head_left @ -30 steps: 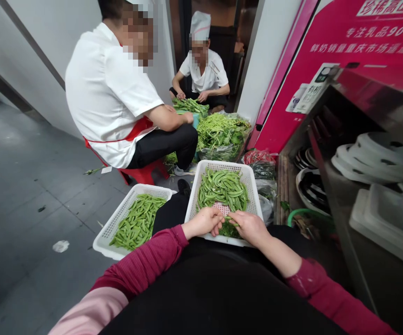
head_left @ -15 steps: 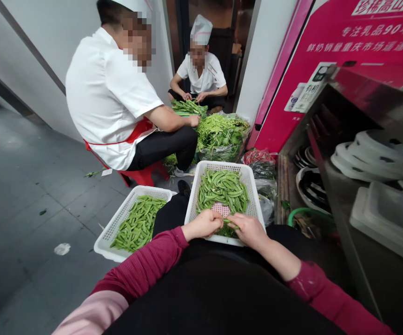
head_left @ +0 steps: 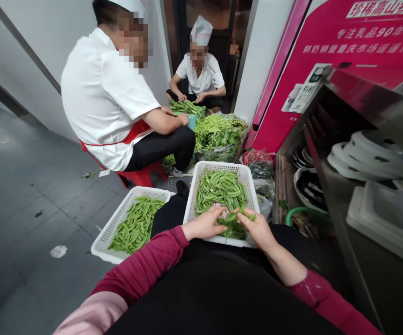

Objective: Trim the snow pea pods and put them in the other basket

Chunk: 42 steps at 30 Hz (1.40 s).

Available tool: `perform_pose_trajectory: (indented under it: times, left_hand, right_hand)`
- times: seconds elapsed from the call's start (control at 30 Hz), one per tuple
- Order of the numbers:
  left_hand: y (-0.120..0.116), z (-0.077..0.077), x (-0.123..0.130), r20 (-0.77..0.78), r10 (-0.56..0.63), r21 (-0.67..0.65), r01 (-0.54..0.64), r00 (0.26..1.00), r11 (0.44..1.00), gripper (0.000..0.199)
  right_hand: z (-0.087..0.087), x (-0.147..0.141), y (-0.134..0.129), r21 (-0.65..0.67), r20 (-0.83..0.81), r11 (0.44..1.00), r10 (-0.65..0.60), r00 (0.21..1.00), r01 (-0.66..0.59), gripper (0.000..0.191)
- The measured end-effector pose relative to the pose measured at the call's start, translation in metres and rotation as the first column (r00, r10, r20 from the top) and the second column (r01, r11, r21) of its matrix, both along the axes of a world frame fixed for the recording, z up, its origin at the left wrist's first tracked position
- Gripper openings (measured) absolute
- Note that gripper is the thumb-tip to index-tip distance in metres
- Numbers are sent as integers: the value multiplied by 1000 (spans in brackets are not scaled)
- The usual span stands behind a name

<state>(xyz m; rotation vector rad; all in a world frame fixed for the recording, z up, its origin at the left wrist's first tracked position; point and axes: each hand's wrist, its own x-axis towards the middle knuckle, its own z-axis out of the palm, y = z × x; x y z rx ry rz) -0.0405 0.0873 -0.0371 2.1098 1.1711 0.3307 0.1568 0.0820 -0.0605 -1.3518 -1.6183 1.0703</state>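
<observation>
A white perforated basket [head_left: 189,204] rests on my lap. Green pea pods [head_left: 220,186] are heaped in its far part, and small green trimmings [head_left: 234,230] lie at the near end. Over the near right part, my right hand [head_left: 259,230] is closed around a few pea pods [head_left: 246,214] that stick out past its fingers. My left hand [head_left: 204,224] is over the near left rim, thumb and fingers apart, with nothing visible between them. A second white basket [head_left: 100,241] with more pea pods [head_left: 136,225] stands on the floor to the left.
Two co-workers in white, one on a red stool [head_left: 144,173], handle greens ahead. Between us sits a bag of leafy greens [head_left: 220,135]. Right of my basket are plastic bags [head_left: 262,186], a green-rimmed container [head_left: 292,214] and a metal shelf [head_left: 340,204] with white dishes.
My hands have moved apart from their meeting point over the basket. The left hand's fingers have opened, while the right hand keeps pods. The seated co-worker's hand now shows a blue-green object.
</observation>
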Motion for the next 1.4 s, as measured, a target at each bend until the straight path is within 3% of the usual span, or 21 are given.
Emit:
perform_pose_trajectory:
  times: [0.1,0.2,0.33,0.4,0.47,0.53,0.6,0.67,0.73,0.8,0.83,0.87,0.9,0.97,1.0,1.03,1.1,1.17,1.23,1.33,1.4]
  left_hand:
    - [-1,10,5,-99,-90,-9,90,991,996,26]
    - [4,17,2,-237,-57,84,79,970,993,26]
    - [15,26,-7,-208,-53,162,88,977,983,23]
    - [17,27,-8,-96,-22,174,39,995,984,27]
    - [16,23,-7,52,50,150,-57,997,987,32]
    - [11,14,-2,165,158,133,-181,973,975,36]
    - [5,1,4,170,250,150,-276,953,949,37]
    - [3,-14,8,47,265,159,-270,963,950,34]
    - [5,-27,6,-152,180,89,-168,972,982,29]
    - [11,-38,1,-293,27,-42,-42,956,998,24]
    - [14,-42,-1,-321,-28,-87,0,947,996,21]
    - [18,-46,-4,-333,-57,-108,23,941,994,21]
    - [21,-49,-5,-338,-57,-105,23,939,994,29]
    - [29,-53,-5,-382,18,-67,-47,924,997,45]
    - [32,-55,-4,-419,68,-48,-97,905,994,44]
    - [35,-58,-2,-457,109,-39,-142,883,989,39]
    - [40,-62,3,-514,153,-39,-201,844,979,28]
    - [43,-66,7,-542,162,-51,-225,825,973,26]
    - [44,-70,9,-558,162,-65,-238,814,969,22]
    - [45,-74,10,-565,173,-72,-257,807,964,20]
    - [46,-73,8,-558,193,-64,-274,807,960,20]
  right_hand:
    - [4,0,0,195,278,980,-11,961,-46,38]
    - [20,0,2,439,584,878,-117,803,-191,36]
    - [38,-8,14,397,743,737,92,663,-547,28]
    - [37,-18,19,349,674,753,213,708,-558,23]
    - [29,-30,19,317,468,859,227,854,-402,22]
    - [17,-41,16,205,160,964,136,978,-168,25]
    - [4,-47,16,12,-158,999,-49,986,52,28]
    - [-8,-40,24,-176,-371,957,-282,885,231,30]
    - [-15,-18,38,-257,-453,873,-488,746,415,33]
    - [-17,12,49,-198,-436,778,-614,658,596,32]
    - [-15,26,52,-122,-386,751,-638,666,649,31]
    - [-13,37,51,-27,-297,767,-619,727,642,29]
    - [-10,44,47,62,-169,830,-539,825,554,27]
    - [-4,43,32,136,146,981,-157,977,137,23]
    - [-2,36,23,106,292,987,89,952,-125,21]
    - [-2,27,13,55,409,935,298,862,-350,18]
    - [-5,7,-3,-21,577,822,475,664,-570,14]
    - [-12,-8,-12,-23,658,804,459,597,-594,10]
    - [-19,-13,-12,1,659,823,427,619,-568,9]
    - [-27,-9,-2,-13,709,890,330,623,-457,11]
    - [-29,-2,7,-51,811,944,230,538,-325,12]
